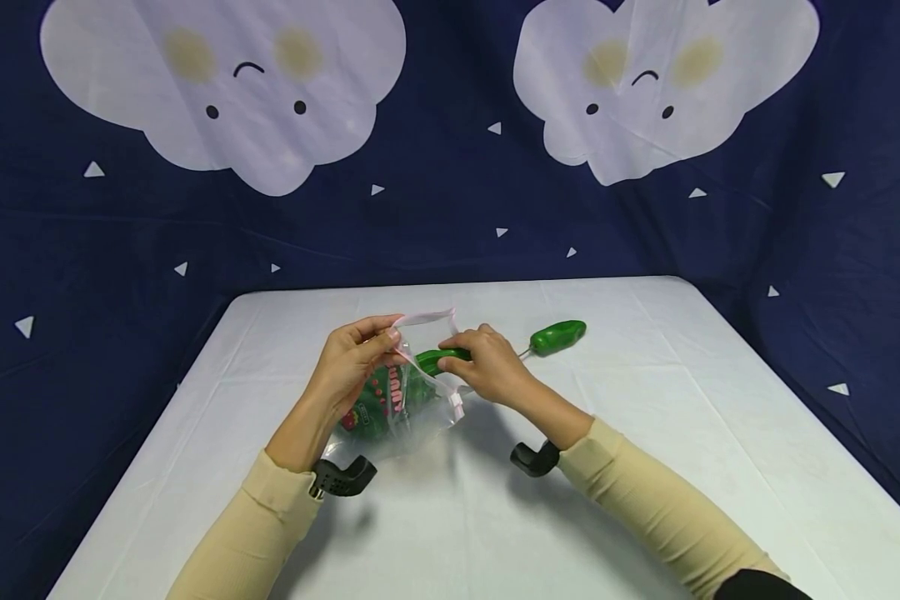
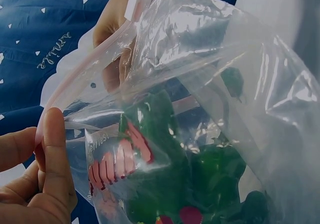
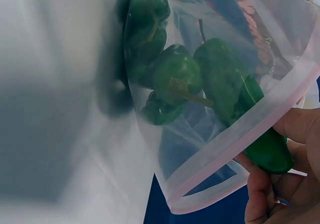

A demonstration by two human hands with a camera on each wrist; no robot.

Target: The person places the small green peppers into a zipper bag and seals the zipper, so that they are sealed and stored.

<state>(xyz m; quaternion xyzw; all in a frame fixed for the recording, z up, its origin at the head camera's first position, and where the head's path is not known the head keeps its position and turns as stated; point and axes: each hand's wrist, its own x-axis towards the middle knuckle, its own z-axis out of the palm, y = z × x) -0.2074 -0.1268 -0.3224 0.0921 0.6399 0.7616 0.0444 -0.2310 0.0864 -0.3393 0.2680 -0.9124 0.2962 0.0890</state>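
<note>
A clear zip bag (image 1: 427,429) with pink lettering stands over the table, its pink-edged mouth spread wide. My left hand (image 1: 356,358) pinches that rim on the left between thumb and fingers. With the right hand (image 1: 498,367) I grip a green pepper (image 3: 270,151) by one end; its other end reaches through the mouth into the bag. Several green peppers (image 3: 175,77) lie inside, seen through the plastic in the right wrist view. The white zip slider (image 2: 132,8) sits at the rim's end. Behind the bag's film, part of the right hand's fingers is blurred in the left wrist view.
One more green pepper (image 1: 558,337) with a long stem lies on the white table (image 1: 720,467), just beyond the right hand. A dark blue cloth (image 1: 435,217) with clouds hangs behind the table. Each wrist wears a black mount (image 1: 345,477).
</note>
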